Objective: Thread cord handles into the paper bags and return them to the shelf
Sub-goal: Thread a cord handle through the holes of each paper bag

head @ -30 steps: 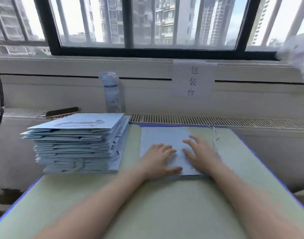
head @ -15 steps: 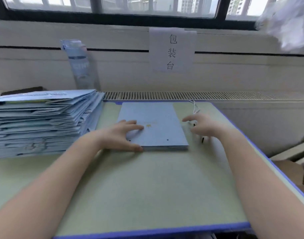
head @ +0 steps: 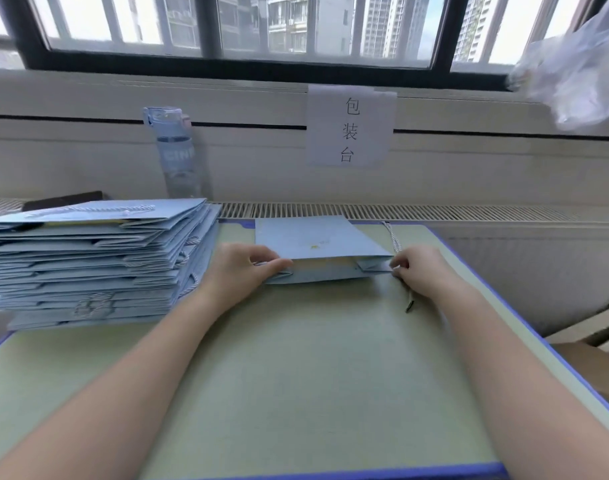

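One blue paper bag (head: 317, 239), flat on green table (head: 296, 368): left hand (head: 242, 268) grips its left mouth edge, right hand (head: 422, 270) pinches its right edge, cord (head: 392, 235) passing beneath.

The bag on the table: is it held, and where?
Yes. The left hand pinches the bag at its near-left corner, the right hand at its near-right corner.

The near half of the bench (head: 296, 375) is flat open surface around the forearms. A tall stack of paper bags (head: 99, 258) blocks the far left, with a water bottle (head: 178, 157) behind it. The paper bag (head: 317, 237) fills mid-bench; a cord (head: 392, 235) lies just right, leaving a narrow strip beyond
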`<state>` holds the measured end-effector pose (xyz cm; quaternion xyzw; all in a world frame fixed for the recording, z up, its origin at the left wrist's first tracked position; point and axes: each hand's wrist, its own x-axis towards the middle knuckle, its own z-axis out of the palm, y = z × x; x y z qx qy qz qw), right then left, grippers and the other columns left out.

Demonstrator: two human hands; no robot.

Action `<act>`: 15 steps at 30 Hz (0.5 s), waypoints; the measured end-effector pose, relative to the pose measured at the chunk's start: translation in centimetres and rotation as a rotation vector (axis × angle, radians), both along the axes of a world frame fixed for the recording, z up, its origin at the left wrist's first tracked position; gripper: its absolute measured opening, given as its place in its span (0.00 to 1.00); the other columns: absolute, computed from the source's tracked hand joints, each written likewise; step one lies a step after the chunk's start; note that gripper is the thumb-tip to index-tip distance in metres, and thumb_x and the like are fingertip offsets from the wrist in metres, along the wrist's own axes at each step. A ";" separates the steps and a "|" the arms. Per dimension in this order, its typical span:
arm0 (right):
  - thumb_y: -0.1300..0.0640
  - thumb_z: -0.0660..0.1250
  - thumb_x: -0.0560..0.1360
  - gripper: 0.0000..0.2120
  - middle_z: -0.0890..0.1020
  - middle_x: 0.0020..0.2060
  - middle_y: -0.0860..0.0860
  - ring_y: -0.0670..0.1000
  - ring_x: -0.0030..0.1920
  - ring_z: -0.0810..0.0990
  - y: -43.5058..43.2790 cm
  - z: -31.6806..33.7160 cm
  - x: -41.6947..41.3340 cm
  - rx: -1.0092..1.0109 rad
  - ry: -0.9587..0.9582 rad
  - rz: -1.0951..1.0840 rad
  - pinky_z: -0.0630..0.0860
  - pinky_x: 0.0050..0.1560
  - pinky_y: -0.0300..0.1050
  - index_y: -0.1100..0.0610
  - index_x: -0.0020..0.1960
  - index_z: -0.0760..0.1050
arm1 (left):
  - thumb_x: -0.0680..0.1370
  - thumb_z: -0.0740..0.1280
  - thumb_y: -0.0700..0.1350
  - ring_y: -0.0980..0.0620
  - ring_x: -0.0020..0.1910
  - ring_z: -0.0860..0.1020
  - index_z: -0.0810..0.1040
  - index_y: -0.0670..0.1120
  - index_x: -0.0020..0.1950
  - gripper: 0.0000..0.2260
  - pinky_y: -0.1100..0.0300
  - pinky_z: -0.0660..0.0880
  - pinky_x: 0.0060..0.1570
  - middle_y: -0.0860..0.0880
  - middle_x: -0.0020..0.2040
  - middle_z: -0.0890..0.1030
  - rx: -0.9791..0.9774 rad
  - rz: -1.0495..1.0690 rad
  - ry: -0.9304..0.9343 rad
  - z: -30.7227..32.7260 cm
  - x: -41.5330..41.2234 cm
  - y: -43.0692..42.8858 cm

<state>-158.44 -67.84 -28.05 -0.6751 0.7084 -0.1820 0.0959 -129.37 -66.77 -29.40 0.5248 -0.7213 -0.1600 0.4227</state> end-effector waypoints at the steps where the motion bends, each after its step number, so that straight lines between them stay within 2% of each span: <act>1: 0.65 0.64 0.74 0.08 0.80 0.45 0.56 0.54 0.49 0.76 -0.2 0.0 -0.3 0.000 -0.014 -0.018 0.67 0.40 0.39 0.60 0.49 0.81 | 0.71 0.73 0.51 0.62 0.33 0.76 0.86 0.49 0.40 0.06 0.67 0.71 0.38 0.60 0.33 0.82 -0.030 0.011 0.035 0.1 0.0 0.1; 3: 0.64 0.65 0.74 0.08 0.81 0.47 0.56 0.52 0.47 0.75 -0.5 0.0 -0.7 0.003 -0.010 -0.044 0.66 0.40 0.39 0.60 0.50 0.81 | 0.73 0.72 0.50 0.58 0.33 0.77 0.86 0.48 0.41 0.07 0.62 0.72 0.39 0.59 0.33 0.82 -0.067 0.036 0.075 0.3 0.0 0.1; 6: 0.64 0.65 0.74 0.08 0.82 0.47 0.56 0.53 0.49 0.75 -0.5 0.0 -1.0 0.016 0.020 -0.072 0.67 0.38 0.40 0.60 0.49 0.82 | 0.73 0.71 0.52 0.56 0.33 0.77 0.86 0.49 0.40 0.08 0.61 0.72 0.38 0.55 0.33 0.83 -0.054 0.035 0.034 0.4 0.2 0.0; 9: 0.64 0.64 0.75 0.08 0.82 0.48 0.57 0.55 0.53 0.76 -0.9 -0.3 -1.2 0.025 0.044 -0.080 0.68 0.43 0.41 0.61 0.50 0.81 | 0.71 0.73 0.54 0.58 0.37 0.79 0.85 0.51 0.41 0.07 0.62 0.75 0.42 0.56 0.37 0.84 0.034 -0.074 -0.175 0.3 0.3 0.0; 12: 0.61 0.62 0.77 0.08 0.81 0.50 0.57 0.58 0.58 0.73 -1.4 -0.9 -1.1 -0.014 0.062 -0.075 0.72 0.50 0.46 0.57 0.51 0.80 | 0.72 0.73 0.51 0.57 0.40 0.79 0.85 0.48 0.46 0.08 0.70 0.70 0.42 0.54 0.42 0.84 0.029 -0.123 -0.385 0.3 -0.1 0.2; 14: 0.59 0.62 0.77 0.06 0.80 0.49 0.54 0.57 0.57 0.73 -1.4 -1.1 -0.7 -0.147 -0.048 -0.055 0.72 0.52 0.49 0.55 0.50 0.78 | 0.73 0.72 0.49 0.57 0.41 0.79 0.85 0.47 0.49 0.08 0.68 0.69 0.41 0.52 0.44 0.85 -0.008 -0.135 -0.398 0.3 -0.3 0.3; 15: 0.59 0.62 0.78 0.05 0.80 0.47 0.53 0.54 0.54 0.74 -1.2 -0.9 -0.4 -0.220 -0.137 -0.018 0.71 0.49 0.47 0.55 0.49 0.76 | 0.74 0.72 0.48 0.56 0.41 0.79 0.85 0.46 0.50 0.08 0.67 0.69 0.42 0.51 0.45 0.85 -0.013 -0.147 -0.395 0.4 -0.4 0.4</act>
